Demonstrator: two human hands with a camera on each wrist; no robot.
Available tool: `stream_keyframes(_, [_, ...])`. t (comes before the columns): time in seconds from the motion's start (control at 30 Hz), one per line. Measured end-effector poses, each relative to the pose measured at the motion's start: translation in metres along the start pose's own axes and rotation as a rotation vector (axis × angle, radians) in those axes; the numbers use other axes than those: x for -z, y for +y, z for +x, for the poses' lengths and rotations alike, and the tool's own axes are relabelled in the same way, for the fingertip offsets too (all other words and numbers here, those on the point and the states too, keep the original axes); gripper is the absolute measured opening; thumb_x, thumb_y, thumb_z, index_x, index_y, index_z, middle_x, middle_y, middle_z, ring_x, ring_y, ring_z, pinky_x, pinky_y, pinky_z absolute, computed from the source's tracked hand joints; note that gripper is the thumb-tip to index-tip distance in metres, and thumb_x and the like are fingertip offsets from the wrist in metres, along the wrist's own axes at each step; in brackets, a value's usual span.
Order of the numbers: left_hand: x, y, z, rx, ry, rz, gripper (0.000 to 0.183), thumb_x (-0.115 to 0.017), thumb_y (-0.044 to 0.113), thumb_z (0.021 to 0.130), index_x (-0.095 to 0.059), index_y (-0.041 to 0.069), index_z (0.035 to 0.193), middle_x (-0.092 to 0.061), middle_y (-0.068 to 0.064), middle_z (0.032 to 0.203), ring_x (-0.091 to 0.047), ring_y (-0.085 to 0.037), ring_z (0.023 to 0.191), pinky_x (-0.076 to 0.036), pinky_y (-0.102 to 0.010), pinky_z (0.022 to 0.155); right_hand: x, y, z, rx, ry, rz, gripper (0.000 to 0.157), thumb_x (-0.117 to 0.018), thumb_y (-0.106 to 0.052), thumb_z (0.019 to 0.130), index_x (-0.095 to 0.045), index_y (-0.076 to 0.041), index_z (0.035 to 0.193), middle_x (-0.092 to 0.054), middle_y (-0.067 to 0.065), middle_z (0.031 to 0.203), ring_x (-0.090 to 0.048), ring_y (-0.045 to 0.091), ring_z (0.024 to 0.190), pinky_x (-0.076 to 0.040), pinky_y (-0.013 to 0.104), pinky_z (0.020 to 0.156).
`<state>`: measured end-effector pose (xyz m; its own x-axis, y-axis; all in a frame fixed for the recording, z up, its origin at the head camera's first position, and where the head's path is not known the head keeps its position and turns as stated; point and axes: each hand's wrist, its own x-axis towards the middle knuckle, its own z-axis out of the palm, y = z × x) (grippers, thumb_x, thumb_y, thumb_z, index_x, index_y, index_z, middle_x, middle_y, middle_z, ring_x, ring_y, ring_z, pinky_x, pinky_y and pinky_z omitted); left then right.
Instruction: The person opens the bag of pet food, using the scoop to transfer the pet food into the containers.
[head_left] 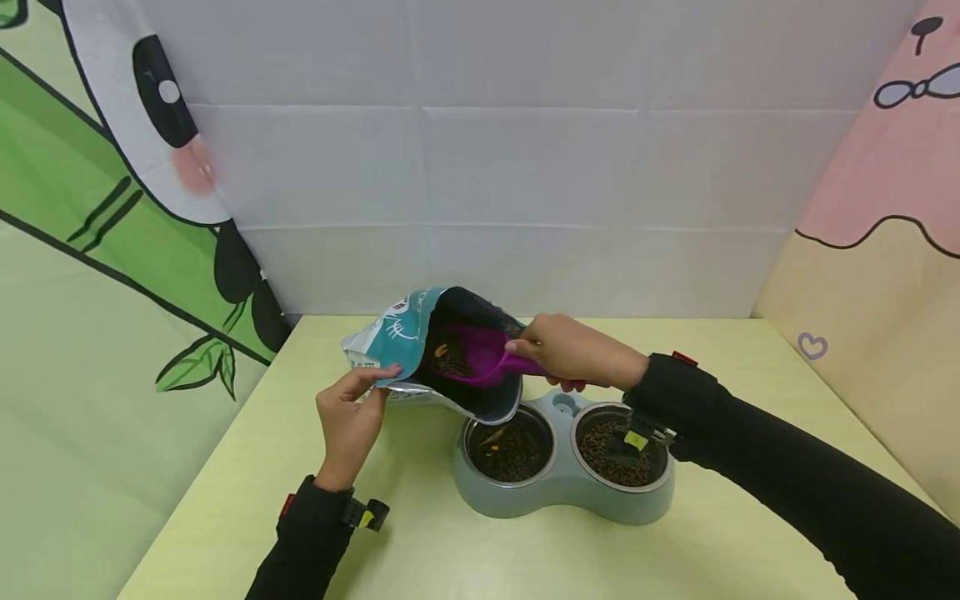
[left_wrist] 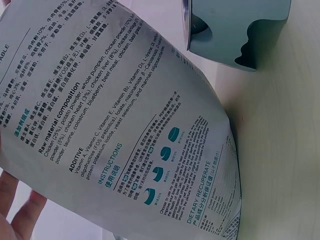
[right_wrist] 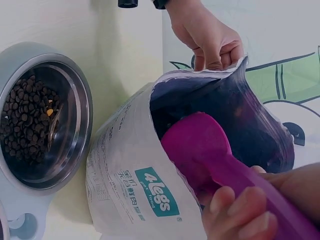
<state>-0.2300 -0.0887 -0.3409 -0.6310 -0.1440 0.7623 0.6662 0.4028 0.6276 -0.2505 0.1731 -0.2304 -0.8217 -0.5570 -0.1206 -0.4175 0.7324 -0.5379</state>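
A white and teal pet food bag point(head_left: 408, 329) is tilted with its wide mouth facing me, dark kibble point(head_left: 450, 357) showing inside. My left hand point(head_left: 352, 417) pinches the bag's rim at its left edge. In my right hand point(head_left: 573, 346) is the handle of a purple scoop point(right_wrist: 197, 145), whose bowl sits inside the bag's mouth. Just below the bag stands a blue-grey double pet bowl point(head_left: 562, 492) with two steel dishes. Kibble fills part of the left dish point(head_left: 510, 450), with a few orange bits, and more lies in the right dish point(head_left: 618, 450).
The pale yellow table point(head_left: 420, 550) carries all of this. A white wall sheet point(head_left: 525, 167) hangs behind, with cartoon-printed sheets at the left point(head_left: 90, 292) and right point(head_left: 885, 292). My right sleeve point(head_left: 772, 458) crosses over the table's right side.
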Motion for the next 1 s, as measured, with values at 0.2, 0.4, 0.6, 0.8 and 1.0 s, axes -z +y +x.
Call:
stream_keyframes(0.2, [-0.001, -0.003, 0.001, 0.000, 0.006, -0.006, 0.014, -0.058, -0.014, 0.075, -0.065, -0.004, 0.082, -0.066, -0.016, 0.083, -0.063, -0.024, 0.081, -0.046, -0.019, 0.080, 0.006, 0.003, -0.005, -0.020, -0.021, 0.018, 0.036, -0.040, -0.031, 0.097, -0.058, -0.011, 0.073, -0.046, 0.005, 0.053, -0.040, 0.018, 0.040, -0.036, 0.029, 0.040])
stream_keyframes(0.4, [-0.002, -0.004, 0.000, 0.002, 0.009, -0.002, 0.014, -0.058, -0.014, 0.075, -0.065, -0.003, 0.081, -0.066, -0.016, 0.082, -0.063, -0.025, 0.081, -0.046, -0.018, 0.079, 0.013, 0.008, -0.008, -0.006, -0.046, -0.007, 0.034, -0.038, -0.031, 0.097, -0.061, -0.013, 0.079, -0.048, 0.006, 0.054, -0.045, 0.019, 0.040, -0.041, 0.031, 0.041])
stream_keyframes(0.6, [-0.002, -0.004, 0.000, 0.007, -0.001, -0.002, 0.014, -0.059, -0.013, 0.075, -0.065, -0.002, 0.082, -0.066, -0.015, 0.083, -0.063, -0.023, 0.082, -0.046, -0.019, 0.081, 0.020, 0.008, -0.012, -0.005, -0.051, -0.002, 0.034, -0.038, -0.032, 0.097, -0.061, -0.013, 0.080, -0.048, 0.005, 0.054, -0.046, 0.018, 0.039, -0.043, 0.032, 0.040])
stream_keyframes(0.8, [-0.002, -0.004, 0.000, 0.004, -0.005, 0.003, 0.014, -0.058, -0.013, 0.076, -0.065, -0.003, 0.083, -0.066, -0.015, 0.083, -0.063, -0.023, 0.082, -0.045, -0.020, 0.081, 0.027, 0.008, -0.017, -0.006, -0.061, 0.006, 0.034, -0.038, -0.033, 0.097, -0.061, -0.012, 0.082, -0.049, 0.005, 0.054, -0.045, 0.017, 0.039, -0.043, 0.031, 0.040])
stream_keyframes(1.0, [-0.001, -0.005, 0.000, -0.011, -0.003, -0.006, 0.017, -0.058, -0.016, 0.073, -0.065, -0.003, 0.083, -0.066, -0.016, 0.083, -0.063, -0.023, 0.081, -0.047, -0.018, 0.078, 0.033, 0.007, -0.024, -0.015, -0.073, 0.013, 0.034, -0.038, -0.033, 0.097, -0.062, -0.012, 0.084, -0.049, 0.006, 0.054, -0.045, 0.017, 0.038, -0.044, 0.031, 0.040])
